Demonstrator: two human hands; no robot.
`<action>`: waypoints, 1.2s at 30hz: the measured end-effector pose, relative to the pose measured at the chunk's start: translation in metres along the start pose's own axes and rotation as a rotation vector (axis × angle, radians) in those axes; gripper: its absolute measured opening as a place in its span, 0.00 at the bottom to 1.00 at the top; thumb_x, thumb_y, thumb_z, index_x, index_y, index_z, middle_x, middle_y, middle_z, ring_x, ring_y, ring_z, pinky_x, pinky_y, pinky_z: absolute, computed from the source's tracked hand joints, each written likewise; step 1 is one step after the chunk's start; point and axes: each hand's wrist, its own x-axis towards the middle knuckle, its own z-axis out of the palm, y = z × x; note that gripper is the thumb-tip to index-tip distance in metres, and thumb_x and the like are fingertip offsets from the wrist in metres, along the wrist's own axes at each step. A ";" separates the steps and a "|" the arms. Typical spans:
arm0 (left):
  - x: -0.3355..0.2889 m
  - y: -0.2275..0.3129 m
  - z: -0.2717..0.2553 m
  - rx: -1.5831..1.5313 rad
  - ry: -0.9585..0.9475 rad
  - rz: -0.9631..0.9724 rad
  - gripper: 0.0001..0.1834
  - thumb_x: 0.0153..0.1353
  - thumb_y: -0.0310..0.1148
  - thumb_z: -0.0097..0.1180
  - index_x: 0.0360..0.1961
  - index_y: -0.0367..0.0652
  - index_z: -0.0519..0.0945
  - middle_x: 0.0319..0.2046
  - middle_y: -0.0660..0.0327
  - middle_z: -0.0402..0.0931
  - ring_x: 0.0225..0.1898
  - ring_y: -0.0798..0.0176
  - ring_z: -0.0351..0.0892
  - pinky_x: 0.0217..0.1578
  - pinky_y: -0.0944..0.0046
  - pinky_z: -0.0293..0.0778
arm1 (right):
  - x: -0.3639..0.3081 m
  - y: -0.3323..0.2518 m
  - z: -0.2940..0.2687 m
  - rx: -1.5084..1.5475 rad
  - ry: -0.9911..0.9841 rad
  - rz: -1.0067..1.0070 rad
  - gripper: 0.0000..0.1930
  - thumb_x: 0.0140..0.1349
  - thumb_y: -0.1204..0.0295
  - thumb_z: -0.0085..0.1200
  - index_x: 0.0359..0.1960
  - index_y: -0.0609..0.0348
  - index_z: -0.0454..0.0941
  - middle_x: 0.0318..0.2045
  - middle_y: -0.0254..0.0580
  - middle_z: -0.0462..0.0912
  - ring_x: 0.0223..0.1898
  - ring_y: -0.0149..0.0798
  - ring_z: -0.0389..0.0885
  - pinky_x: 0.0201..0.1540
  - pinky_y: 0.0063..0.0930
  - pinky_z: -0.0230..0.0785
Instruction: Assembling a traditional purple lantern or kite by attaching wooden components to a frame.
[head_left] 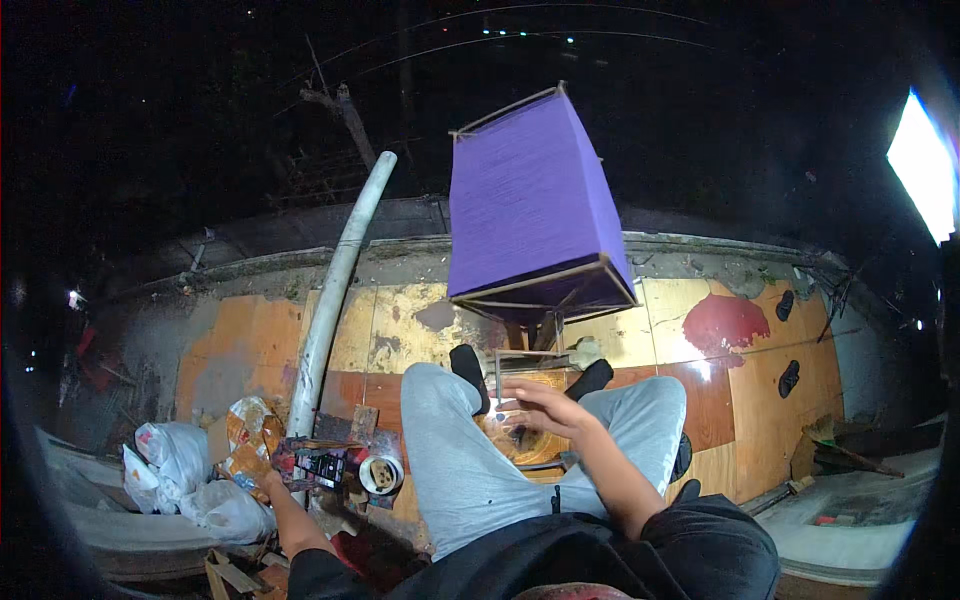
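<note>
My right hand (550, 408) is over my lap with its fingers stretched out and apart. Its fingertips are close to the lower end of a thin stick frame (528, 353); I cannot tell whether they touch. To the left, my left hand (266, 478) reaches down against an orange and white patterned bag (252, 437), its fingers hidden. Beyond my feet stands a large box-shaped stick frame covered in purple sheet (530, 195), tilted, with bare sticks along its edges. Beneath my right hand lies a round, yellowish patterned thing (530, 447), partly covered.
A long pale pole (345, 275) slants away on the left. White plastic bags (175, 465), a phone (322, 468) and a round white container (381, 474) lie by my left side. Dark slippers (789, 378) rest on the patched floor at right. A bright light shines far right.
</note>
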 end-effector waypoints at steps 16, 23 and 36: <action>-0.024 0.017 -0.014 0.067 0.018 -0.150 0.27 0.58 0.46 0.43 0.41 0.29 0.79 0.43 0.37 0.76 0.45 0.37 0.76 0.47 0.45 0.69 | -0.042 -0.007 -0.159 -1.337 1.098 0.071 0.20 0.56 0.61 0.55 0.38 0.71 0.76 0.34 0.61 0.81 0.39 0.55 0.81 0.43 0.43 0.70; 0.001 0.000 0.004 -0.096 0.019 -0.276 0.29 0.54 0.46 0.42 0.40 0.27 0.79 0.43 0.40 0.78 0.43 0.43 0.78 0.45 0.52 0.72 | 0.063 0.084 -0.136 -0.804 0.711 0.267 0.31 0.56 0.60 0.57 0.57 0.69 0.65 0.49 0.54 0.76 0.47 0.45 0.75 0.49 0.37 0.68; -0.001 -0.007 0.005 0.082 0.032 -0.103 0.24 0.55 0.41 0.44 0.38 0.29 0.80 0.38 0.39 0.79 0.40 0.38 0.79 0.43 0.44 0.71 | -0.025 -0.015 0.002 -0.094 0.143 -0.107 0.21 0.67 0.66 0.46 0.58 0.62 0.65 0.53 0.46 0.73 0.51 0.36 0.75 0.54 0.30 0.67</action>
